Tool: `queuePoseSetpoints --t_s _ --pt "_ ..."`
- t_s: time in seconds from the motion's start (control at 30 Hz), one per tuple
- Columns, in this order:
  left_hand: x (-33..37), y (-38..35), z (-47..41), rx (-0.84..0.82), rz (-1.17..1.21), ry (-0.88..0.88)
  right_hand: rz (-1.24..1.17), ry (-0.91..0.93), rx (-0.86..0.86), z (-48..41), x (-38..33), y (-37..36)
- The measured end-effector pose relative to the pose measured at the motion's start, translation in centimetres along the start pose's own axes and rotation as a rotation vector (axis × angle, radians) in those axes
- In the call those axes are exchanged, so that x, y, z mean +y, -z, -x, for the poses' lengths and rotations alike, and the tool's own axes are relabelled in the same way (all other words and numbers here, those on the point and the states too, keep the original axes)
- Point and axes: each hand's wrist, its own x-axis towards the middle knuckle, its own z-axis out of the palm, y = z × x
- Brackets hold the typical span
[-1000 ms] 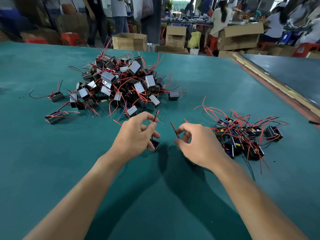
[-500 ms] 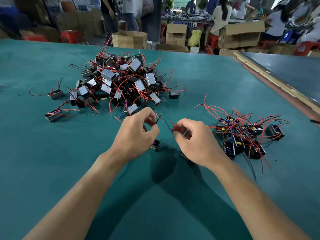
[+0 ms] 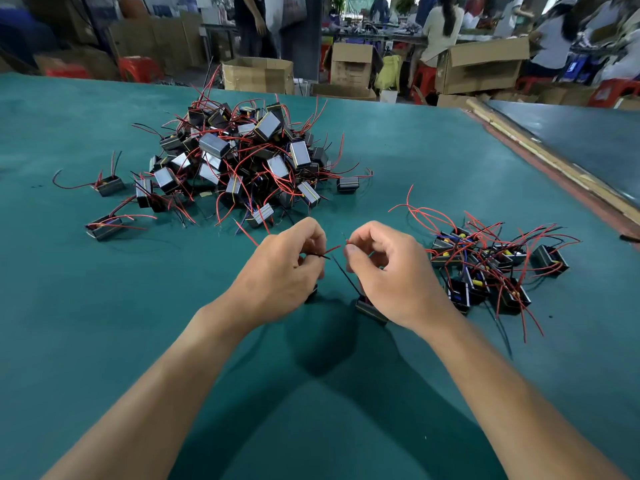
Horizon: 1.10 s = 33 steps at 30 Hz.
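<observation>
Just in front of the big pile (image 3: pixel 242 161) of wired boxes, the left hand (image 3: pixel 280 271) pinches a red wire (image 3: pixel 332 250). The right hand (image 3: pixel 398 275) pinches a wire end (image 3: pixel 347 241) above a small black box (image 3: pixel 370 308) lying on the green table (image 3: pixel 104 323). Behind the pile a carton (image 3: pixel 258 76) stands open, its contents hidden.

One camera sits on the person's head. It looks forward and down, close over the hands (image 3: pixel 343 271) and the green surface (image 3: pixel 104 306), with the busy room far behind.
</observation>
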Motion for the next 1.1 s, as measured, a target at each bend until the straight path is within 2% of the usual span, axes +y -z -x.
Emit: queuePoseSetpoints --t_s 0.4,0.63,1.1 --pt "-0.3 -0.09 -0.09 0.047 -0.005 -0.019 -0.116 -0.08 -0.044 0.17 -0.5 0.39" --pt "-0.31 -0.07 -0.09 0.1 -0.005 -0.053 -0.089 -0.061 0.014 0.08 -0.72 0.37" --pt "-0.41 -0.36 -0.08 0.109 0.036 -0.063 -0.141 -0.044 0.017 0.06 -0.58 0.3"
